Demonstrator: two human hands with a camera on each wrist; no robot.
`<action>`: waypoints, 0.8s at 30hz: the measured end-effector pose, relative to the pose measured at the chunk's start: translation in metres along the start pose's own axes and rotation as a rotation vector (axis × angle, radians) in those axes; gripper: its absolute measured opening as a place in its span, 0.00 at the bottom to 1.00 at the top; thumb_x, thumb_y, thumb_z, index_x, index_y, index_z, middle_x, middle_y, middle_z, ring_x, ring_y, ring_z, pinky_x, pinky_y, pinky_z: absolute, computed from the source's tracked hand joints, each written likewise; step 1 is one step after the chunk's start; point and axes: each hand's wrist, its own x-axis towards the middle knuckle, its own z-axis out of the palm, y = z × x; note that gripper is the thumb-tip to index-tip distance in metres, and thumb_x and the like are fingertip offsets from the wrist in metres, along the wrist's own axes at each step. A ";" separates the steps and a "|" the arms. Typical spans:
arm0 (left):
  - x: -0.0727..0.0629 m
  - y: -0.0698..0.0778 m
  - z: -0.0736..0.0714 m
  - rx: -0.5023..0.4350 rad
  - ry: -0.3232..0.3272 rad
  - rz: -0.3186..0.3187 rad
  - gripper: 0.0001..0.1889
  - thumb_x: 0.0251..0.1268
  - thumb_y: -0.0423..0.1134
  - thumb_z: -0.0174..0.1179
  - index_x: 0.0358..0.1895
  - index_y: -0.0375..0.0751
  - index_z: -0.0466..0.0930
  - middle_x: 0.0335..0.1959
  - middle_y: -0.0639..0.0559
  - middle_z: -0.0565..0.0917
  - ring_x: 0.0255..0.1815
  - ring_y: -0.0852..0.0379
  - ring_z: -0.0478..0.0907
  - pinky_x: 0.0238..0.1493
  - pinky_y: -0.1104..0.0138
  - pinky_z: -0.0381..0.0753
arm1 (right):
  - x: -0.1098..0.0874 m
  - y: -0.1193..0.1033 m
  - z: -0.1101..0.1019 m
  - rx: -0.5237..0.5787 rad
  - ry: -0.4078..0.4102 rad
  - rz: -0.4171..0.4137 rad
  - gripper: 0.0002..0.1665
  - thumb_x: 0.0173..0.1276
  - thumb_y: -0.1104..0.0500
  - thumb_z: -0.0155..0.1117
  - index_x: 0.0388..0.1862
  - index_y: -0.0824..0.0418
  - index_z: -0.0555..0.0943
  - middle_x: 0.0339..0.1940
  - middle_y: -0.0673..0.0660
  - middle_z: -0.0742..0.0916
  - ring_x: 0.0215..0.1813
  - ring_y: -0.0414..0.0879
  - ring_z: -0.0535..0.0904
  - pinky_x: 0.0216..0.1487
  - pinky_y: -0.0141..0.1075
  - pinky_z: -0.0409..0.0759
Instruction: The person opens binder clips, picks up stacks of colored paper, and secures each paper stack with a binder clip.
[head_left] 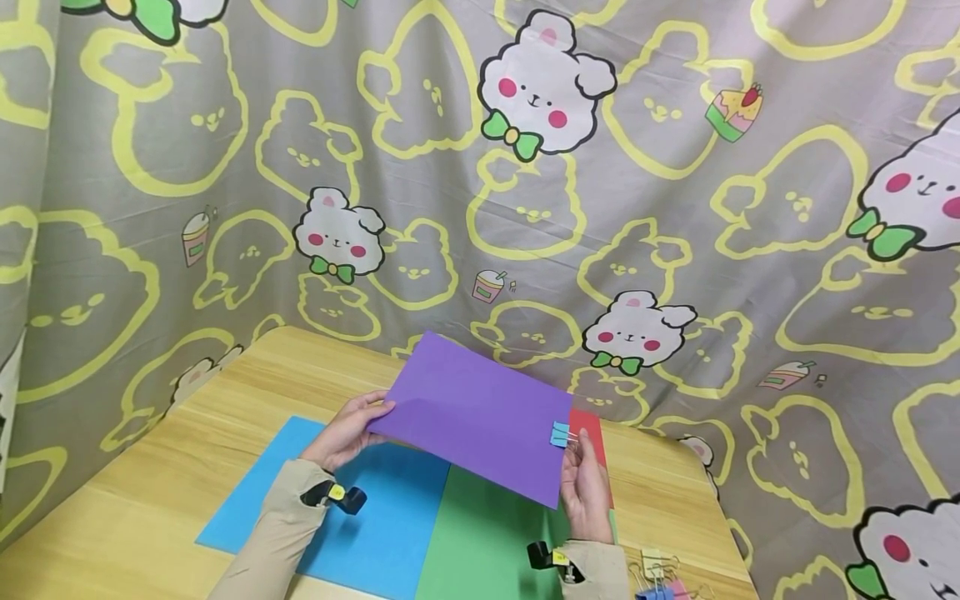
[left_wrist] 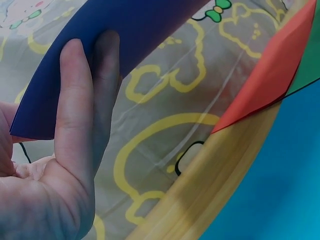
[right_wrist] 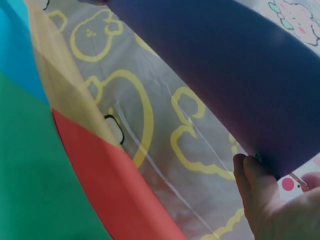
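A purple sheet of card (head_left: pixel 480 417) is held raised and tilted above the table, between two hands. My left hand (head_left: pixel 348 429) pinches its left edge, thumb on top; in the left wrist view, straight fingers (left_wrist: pixel 75 100) lie against its shaded underside. A light blue binder clip (head_left: pixel 559 434) sits on the right edge of the card, its wire handles pointing right. My right hand (head_left: pixel 585 487) pinches the clip's handles. In the right wrist view two fingers (right_wrist: pixel 255 180) are under the card's corner, beside a wire handle (right_wrist: pixel 300 181).
Below lie a blue sheet (head_left: pixel 255 483), a green sheet (head_left: pixel 480 533) and a red sheet (head_left: pixel 588 425) on the wooden table (head_left: pixel 135 483). Several binder clips (head_left: pixel 656 575) are heaped at the front right. A patterned grey curtain (head_left: pixel 420 208) hangs behind the table.
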 end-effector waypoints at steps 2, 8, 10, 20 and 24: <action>0.000 0.000 0.000 -0.004 0.001 0.001 0.27 0.83 0.41 0.52 0.76 0.31 0.59 0.45 0.54 0.89 0.45 0.60 0.90 0.48 0.67 0.90 | 0.000 0.000 0.000 -0.004 0.001 0.003 0.16 0.85 0.55 0.49 0.38 0.62 0.78 0.36 0.52 0.84 0.47 0.38 0.87 0.53 0.29 0.86; -0.001 0.000 0.000 -0.007 0.010 0.008 0.26 0.84 0.40 0.51 0.76 0.32 0.61 0.45 0.55 0.88 0.44 0.61 0.89 0.48 0.67 0.89 | 0.003 -0.002 -0.002 -0.032 0.011 0.062 0.17 0.84 0.54 0.51 0.35 0.60 0.79 0.30 0.49 0.83 0.38 0.36 0.85 0.48 0.25 0.86; -0.001 0.001 -0.001 -0.010 0.013 0.009 0.25 0.84 0.40 0.50 0.76 0.32 0.61 0.44 0.55 0.88 0.44 0.61 0.89 0.48 0.68 0.89 | 0.003 -0.004 -0.003 -0.033 -0.005 0.095 0.18 0.84 0.53 0.51 0.34 0.59 0.79 0.28 0.49 0.84 0.34 0.36 0.85 0.46 0.26 0.86; -0.002 0.004 0.000 0.013 0.003 0.023 0.24 0.84 0.40 0.49 0.75 0.33 0.63 0.45 0.56 0.88 0.45 0.61 0.89 0.49 0.67 0.89 | 0.005 -0.006 -0.007 -0.102 -0.069 0.096 0.17 0.85 0.52 0.49 0.40 0.62 0.77 0.33 0.52 0.84 0.38 0.40 0.88 0.48 0.30 0.88; -0.002 0.004 0.000 0.000 0.008 0.017 0.20 0.85 0.39 0.48 0.72 0.35 0.66 0.44 0.55 0.88 0.44 0.61 0.89 0.48 0.68 0.89 | 0.006 -0.004 -0.007 -0.120 -0.086 0.048 0.19 0.86 0.54 0.48 0.39 0.63 0.80 0.34 0.53 0.86 0.42 0.41 0.89 0.50 0.30 0.88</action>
